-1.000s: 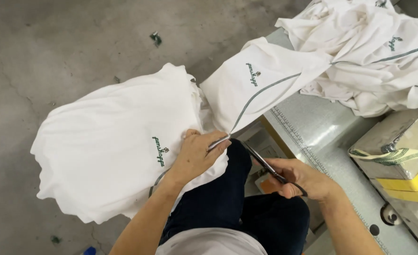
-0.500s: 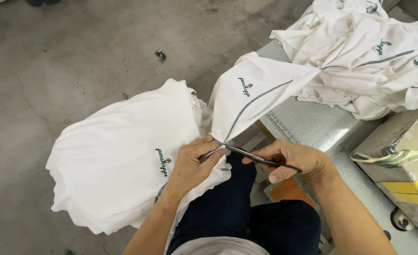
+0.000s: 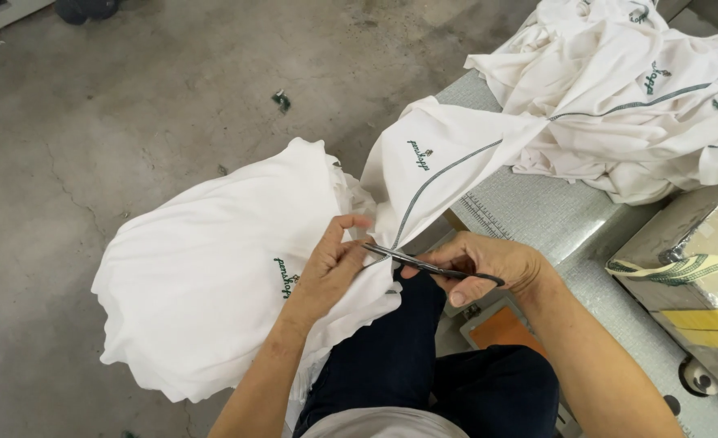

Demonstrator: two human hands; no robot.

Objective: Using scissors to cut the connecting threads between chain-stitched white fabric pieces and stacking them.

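Concrete floor; scissors (image 3: pixel 424 264) at white garment (image 3: pixel 213 276) (lapful).

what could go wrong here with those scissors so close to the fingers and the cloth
The scissors in the right hand have their tips right at the left hand, which pinches the white garment; a slip could nick a finger. The blades lie against the fabric by the grey seam line, so they might cut cloth rather than a thread. The garment hangs off the lap toward the dirty floor and may get soiled.

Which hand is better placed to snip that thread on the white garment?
Right: the right hand holds the scissors, tips at the seam. The left hand pinches the white garment.
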